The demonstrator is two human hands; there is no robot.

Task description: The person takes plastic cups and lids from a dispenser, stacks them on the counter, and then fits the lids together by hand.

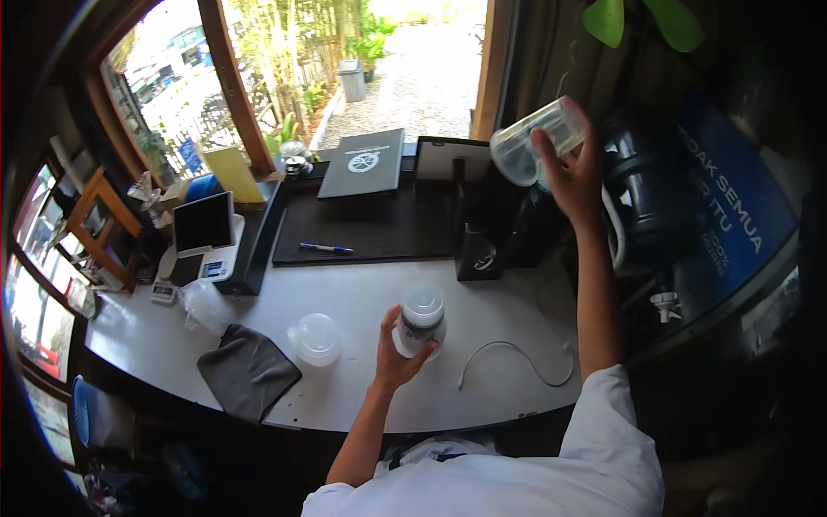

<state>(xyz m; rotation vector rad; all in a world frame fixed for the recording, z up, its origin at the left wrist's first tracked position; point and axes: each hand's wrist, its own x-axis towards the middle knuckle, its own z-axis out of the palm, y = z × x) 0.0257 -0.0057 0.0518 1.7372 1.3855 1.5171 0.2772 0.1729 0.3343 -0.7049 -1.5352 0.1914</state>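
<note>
My left hand [403, 355] is wrapped around the lower side of a clear jar [423, 303] with a dark band, standing at the front middle of the grey-white table [370, 405]. Up at the right, my right hand [570, 172] grips a clear plastic container [517, 153], raised above the table and tilted with its wide end toward the lower left. To the left of the jar sits a round clear plastic tub [316, 339]. A dark grey cloth [250, 375] lies beside that tub, its corner hanging toward the table edge.
A white cable [517, 346] curls at right. Behind are a black mat [370, 224] with a blue pen [326, 248], a dark folder [362, 162] and a black holder [479, 252]. A payment terminal [207, 234] and plastic bag [207, 308] stand left. A white tap [665, 305] juts out right.
</note>
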